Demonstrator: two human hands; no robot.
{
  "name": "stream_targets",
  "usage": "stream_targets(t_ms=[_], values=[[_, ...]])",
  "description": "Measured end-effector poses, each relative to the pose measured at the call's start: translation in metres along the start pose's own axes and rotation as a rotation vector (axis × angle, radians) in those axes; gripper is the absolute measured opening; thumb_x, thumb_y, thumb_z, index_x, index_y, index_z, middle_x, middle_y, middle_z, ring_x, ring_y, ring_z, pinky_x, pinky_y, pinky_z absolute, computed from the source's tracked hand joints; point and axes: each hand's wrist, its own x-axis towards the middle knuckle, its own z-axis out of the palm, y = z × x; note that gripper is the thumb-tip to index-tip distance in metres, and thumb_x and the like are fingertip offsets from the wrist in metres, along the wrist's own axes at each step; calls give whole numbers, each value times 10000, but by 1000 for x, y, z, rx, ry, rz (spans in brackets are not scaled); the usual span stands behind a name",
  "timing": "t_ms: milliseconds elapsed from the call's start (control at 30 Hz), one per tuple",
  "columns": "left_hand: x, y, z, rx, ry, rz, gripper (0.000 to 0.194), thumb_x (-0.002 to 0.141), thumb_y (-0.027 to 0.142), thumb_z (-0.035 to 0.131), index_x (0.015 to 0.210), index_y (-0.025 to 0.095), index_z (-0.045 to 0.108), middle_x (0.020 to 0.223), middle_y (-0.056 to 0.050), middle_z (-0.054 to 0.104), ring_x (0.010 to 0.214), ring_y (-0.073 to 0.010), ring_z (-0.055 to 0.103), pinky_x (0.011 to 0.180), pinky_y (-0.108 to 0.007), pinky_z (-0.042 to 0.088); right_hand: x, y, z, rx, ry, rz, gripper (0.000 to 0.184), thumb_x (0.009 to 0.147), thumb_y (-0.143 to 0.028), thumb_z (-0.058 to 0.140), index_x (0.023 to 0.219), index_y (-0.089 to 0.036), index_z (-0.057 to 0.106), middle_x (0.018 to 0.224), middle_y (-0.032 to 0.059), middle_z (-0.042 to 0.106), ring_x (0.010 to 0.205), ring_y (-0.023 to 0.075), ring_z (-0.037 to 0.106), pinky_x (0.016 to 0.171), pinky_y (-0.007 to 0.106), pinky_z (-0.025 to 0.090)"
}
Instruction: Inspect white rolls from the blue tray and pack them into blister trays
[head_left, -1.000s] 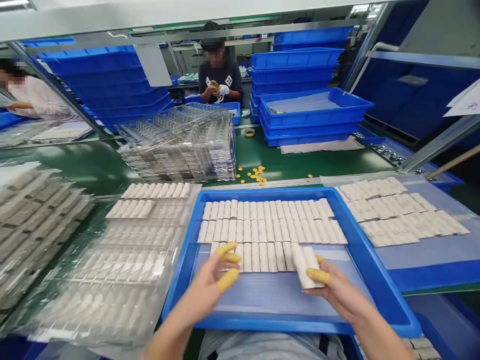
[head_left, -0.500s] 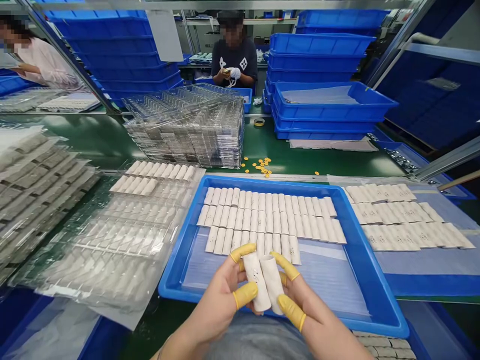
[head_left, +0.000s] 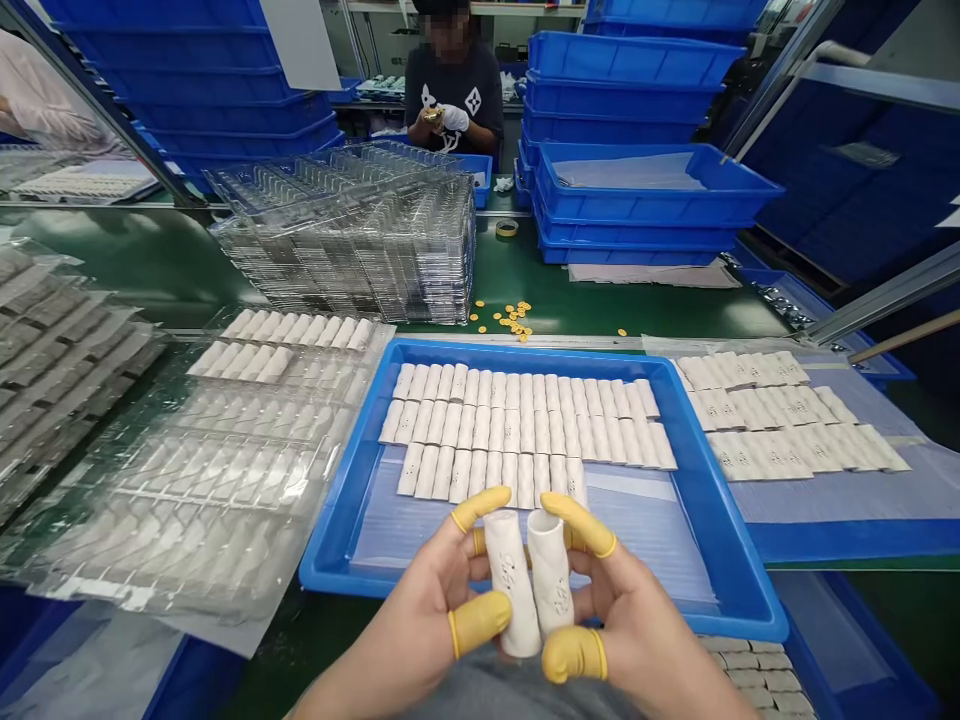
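Centrally, gripping one marked white tube (head_left: 512, 585) in the partly closed left hand (head_left: 431, 600) and a second marked tube (head_left: 550, 572) in the partly closed right hand (head_left: 626, 600), nearly upright and side by side, at the near side of a blue tray (head_left: 712, 500). Inside: three rows of similar tubes (head_left: 517, 425). Beyond: stacked clear trays (head_left: 375, 255).

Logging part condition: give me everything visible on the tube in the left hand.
The tube is off-white and slim, with a matte surface that could be paper or ceramic. Dark marks, too small to read, run down the side facing the camera. No break shows; whether its top is open is unclear. It is near upright, top tilted left, in front of the tray. The left hand grips it with yellow-covered fingers and thumb. A second tube is close beside it; contact is unclear.
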Motion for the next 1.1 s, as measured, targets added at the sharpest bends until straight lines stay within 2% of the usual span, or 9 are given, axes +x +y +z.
stream_targets(t_ms=[133,233,400,533,733,800,900,967,1100], values=[[-3,4,2,29,-50,0,621,855,313,761,1407,414,495,1263,-88,620,868,-175,670,691,-291,551,-5,-7,-3,14,-105,-9,757,775,-457,855,1414,-499,453,1243,35,615,880,208,732,836,422,580],[-6,6,3,51,-44,-5,620,865,290,753,1407,432,485,1260,-71,616,788,-125,663,692,-271,542,-12,-11,-6,-51,-136,30,651,891,-446,754,1444,-487,414,1313,59,580,888,191,726,889,441,547],[-10,7,4,63,-11,25,564,875,257,742,1368,413,518,1233,-57,613,808,-120,663,673,-232,543,-16,-11,-2,-42,-40,-1,691,795,-458,843,1394,-487,498,1252,54,610,812,180,723,814,411,569],[-10,10,9,27,-5,62,526,876,282,736,1350,395,536,1188,-64,625,872,-159,658,626,-222,574,-11,-12,7,143,-52,-7,772,711,-417,916,1365,-474,510,1138,40,662,857,243,749,766,419,575],[-10,12,11,-12,2,87,532,876,270,734,1354,377,526,1160,-60,632,763,-126,656,608,-242,600,-9,-18,15,275,-67,-11,842,697,-357,937,1390,-416,463,1139,60,678,685,226,762,710,424,588],[-10,12,11,-22,-14,97,499,879,268,731,1330,365,541,1144,-54,634,759,-126,653,614,-251,601,-10,-19,16,267,-57,-6,826,694,-352,940,1380,-425,485,1144,55,679,726,227,760,719,418,592],[-9,13,10,-18,-17,117,432,866,249,748,1258,331,586,1103,-44,639,893,-164,649,674,-255,596,-11,-20,15,225,-13,-1,793,674,-358,950,1352,-431,546,1135,52,680,886,248,733,752,401,589],[-9,14,9,-27,-5,137,402,852,235,764,1210,310,595,1055,-33,642,948,-178,643,698,-250,584,-12,-21,15,209,12,-13,764,670,-366,950,1332,-444,578,1109,40,681,915,236,705,750,375,581],[-5,18,7,-74,77,161,377,855,231,754,1138,286,512,954,-11,662,828,-178,678,669,-289,577,-16,-23,16,230,49,-28,735,653,-387,955,1299,-482,618,990,-1,678,850,180,660,724,291,554]])
